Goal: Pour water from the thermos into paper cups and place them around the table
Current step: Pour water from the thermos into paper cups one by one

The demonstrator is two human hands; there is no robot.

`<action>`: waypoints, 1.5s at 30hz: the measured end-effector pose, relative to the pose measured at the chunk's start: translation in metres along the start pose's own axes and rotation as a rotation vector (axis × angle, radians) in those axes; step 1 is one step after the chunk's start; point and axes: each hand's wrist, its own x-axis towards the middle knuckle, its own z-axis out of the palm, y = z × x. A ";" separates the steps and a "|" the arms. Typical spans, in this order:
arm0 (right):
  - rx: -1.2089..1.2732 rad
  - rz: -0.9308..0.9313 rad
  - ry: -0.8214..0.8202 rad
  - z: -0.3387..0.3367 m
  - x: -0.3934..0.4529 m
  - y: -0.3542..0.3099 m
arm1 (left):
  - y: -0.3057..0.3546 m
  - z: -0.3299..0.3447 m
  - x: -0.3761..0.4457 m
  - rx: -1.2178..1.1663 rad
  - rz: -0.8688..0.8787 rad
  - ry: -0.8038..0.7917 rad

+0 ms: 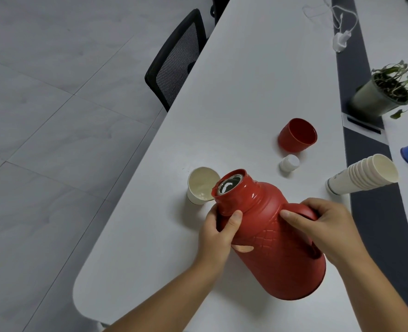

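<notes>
Fingers (291, 215) on your right hand (327, 226) wrap the handle, left hand (218, 233) grips the thermos (270, 236) neck, spout over the cup (199, 185) just past them, so tipping fast could flood it.

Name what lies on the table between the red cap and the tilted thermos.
A small white stopper stands between the red cap and the thermos, seen in the head view.

thermos (273, 236) mouth seemingly over cup (200, 185)
</notes>
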 end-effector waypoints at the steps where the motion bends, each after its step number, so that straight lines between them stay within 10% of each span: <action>1: 0.001 0.000 -0.001 0.000 0.000 0.000 | -0.001 0.000 0.000 0.022 0.007 0.002; 45: 0.049 0.012 0.008 0.000 -0.002 -0.001 | 0.004 0.000 -0.001 0.061 0.017 -0.013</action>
